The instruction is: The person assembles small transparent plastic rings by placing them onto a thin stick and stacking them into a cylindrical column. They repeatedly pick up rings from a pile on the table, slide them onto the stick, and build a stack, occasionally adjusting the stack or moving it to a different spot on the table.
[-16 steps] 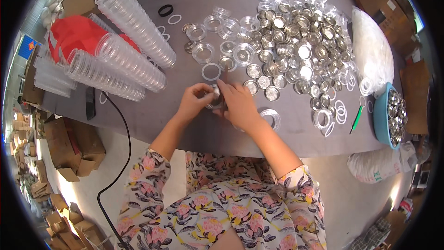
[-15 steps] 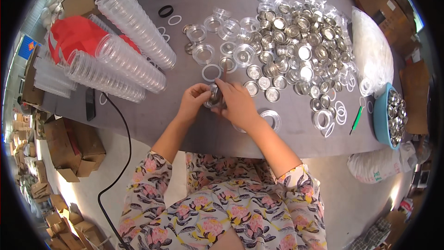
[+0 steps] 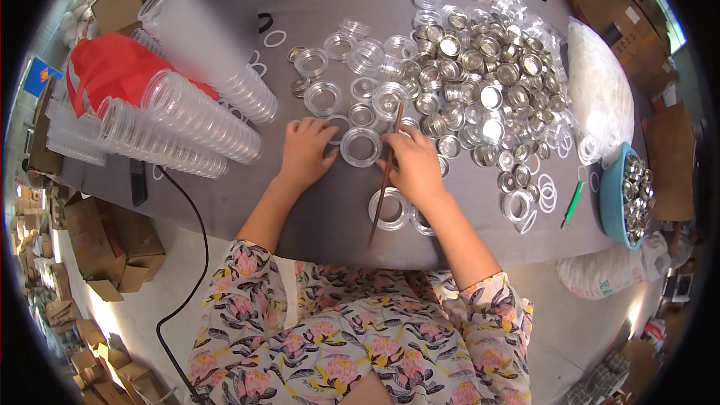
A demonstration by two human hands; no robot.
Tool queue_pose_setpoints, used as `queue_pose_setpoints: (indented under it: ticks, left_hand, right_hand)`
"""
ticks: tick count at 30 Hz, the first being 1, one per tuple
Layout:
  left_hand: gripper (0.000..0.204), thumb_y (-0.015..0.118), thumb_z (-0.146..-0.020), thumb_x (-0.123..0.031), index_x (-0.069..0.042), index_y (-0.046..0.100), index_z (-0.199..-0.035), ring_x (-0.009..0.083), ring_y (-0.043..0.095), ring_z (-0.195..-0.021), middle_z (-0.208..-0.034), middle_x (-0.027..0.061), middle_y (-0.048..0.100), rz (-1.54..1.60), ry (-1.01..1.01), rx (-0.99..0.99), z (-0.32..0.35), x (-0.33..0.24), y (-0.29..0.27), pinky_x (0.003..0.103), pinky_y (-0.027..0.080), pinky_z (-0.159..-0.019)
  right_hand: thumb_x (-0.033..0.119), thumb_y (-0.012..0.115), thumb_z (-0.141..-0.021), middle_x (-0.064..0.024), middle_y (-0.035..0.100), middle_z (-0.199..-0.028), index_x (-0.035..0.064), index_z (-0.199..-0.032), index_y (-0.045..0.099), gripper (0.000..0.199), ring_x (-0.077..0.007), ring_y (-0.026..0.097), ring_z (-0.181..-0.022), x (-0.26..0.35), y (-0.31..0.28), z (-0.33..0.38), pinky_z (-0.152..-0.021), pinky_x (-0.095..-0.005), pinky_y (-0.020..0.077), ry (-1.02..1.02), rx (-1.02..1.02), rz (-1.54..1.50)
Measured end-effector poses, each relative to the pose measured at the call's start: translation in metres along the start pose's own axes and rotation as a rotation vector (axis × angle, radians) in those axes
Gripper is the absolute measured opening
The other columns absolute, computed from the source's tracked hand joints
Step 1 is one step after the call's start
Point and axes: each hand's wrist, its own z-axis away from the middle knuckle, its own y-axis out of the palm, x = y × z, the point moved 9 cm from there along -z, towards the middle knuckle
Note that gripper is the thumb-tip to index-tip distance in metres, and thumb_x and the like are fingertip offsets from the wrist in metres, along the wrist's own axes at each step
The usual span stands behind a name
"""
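Note:
My right hand (image 3: 414,165) grips a thin brown stick (image 3: 379,214), which slants across the table edge side toward a clear round cap. Its fingertips also reach beside a small metal cap (image 3: 407,123). Resting low over the table, my left hand (image 3: 306,151) has its fingers bent and apart from the thumb, holding nothing I can see. Its fingertips are at the edge of a flat clear ring (image 3: 337,126). Between both hands lies a clear round plastic ring-shaped piece (image 3: 361,147). Another clear ring piece (image 3: 373,214) sits nearer to me, partly behind the stick.
Stacked clear plastic cups (image 3: 202,116) and a red cloth item (image 3: 112,67) stand at left. A heap of metal caps (image 3: 491,97) covers the right, near a white plastic bag (image 3: 596,82), a green-handled tool (image 3: 574,202) and a blue basin (image 3: 611,195). A blur hides some cups.
My hands have moved apart. The metal-and-clear piece they held together is no longer between them; a clear round piece now lies there. The stick has swung toward me in my right hand.

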Motion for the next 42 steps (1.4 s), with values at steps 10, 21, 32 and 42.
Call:
queue_pose_setpoints:
  ticks: [10, 21, 32, 42]
  left_hand:
    - [0.018, 0.069, -0.067, -0.005, -0.010, 0.062, -0.083, 0.0206, 0.054, -0.076, -0.080, 0.0010, 0.059, 0.073, -0.035, -0.114, 0.007, 0.001, -0.022, 0.034, 0.037, -0.068]
    - [0.022, 0.071, -0.068, -0.007, -0.011, 0.063, -0.087, 0.0186, 0.055, -0.080, -0.085, -0.0007, 0.060, 0.024, 0.309, -0.123, 0.010, -0.064, -0.016, 0.034, 0.038, -0.073]
    - [0.014, 0.064, -0.076, -0.008, -0.009, 0.062, -0.090, 0.0232, 0.054, -0.094, -0.093, 0.0037, 0.061, 0.384, 0.189, 0.352, -0.021, -0.058, 0.011, 0.037, 0.038, -0.081]
    - [0.023, 0.054, -0.079, -0.002, -0.006, 0.059, -0.101, 0.0297, 0.055, -0.097, -0.102, 0.0097, 0.059, 0.504, 0.362, 0.292, -0.131, -0.140, 0.087, 0.038, 0.044, -0.082]
  right_hand:
    - [0.011, 0.072, -0.069, -0.0088, 0.063, -0.099, 0.0086, -0.102, 0.059, 0.035, -0.0299, 0.050, -0.110, -0.004, -0.032, 0.012, -0.090, -0.0421, 0.0375, 0.067, -0.205, -0.215]
    - [0.007, 0.069, -0.071, -0.0069, 0.065, -0.102, 0.0083, -0.097, 0.062, 0.027, -0.0296, 0.054, -0.104, -0.024, -0.081, 0.091, -0.091, -0.0399, 0.0375, 0.177, -0.423, -0.191]
    - [0.007, 0.065, -0.074, -0.0095, 0.064, -0.105, 0.0049, -0.099, 0.060, 0.026, -0.0313, 0.052, -0.105, -0.060, -0.092, 0.147, -0.091, -0.0403, 0.0380, 0.317, -0.383, -0.225]
    - [0.016, 0.063, -0.076, -0.0127, 0.060, -0.111, 0.0037, -0.104, 0.057, 0.032, -0.0334, 0.050, -0.108, -0.049, -0.082, 0.169, -0.090, -0.0433, 0.0376, 0.209, -0.246, -0.176]
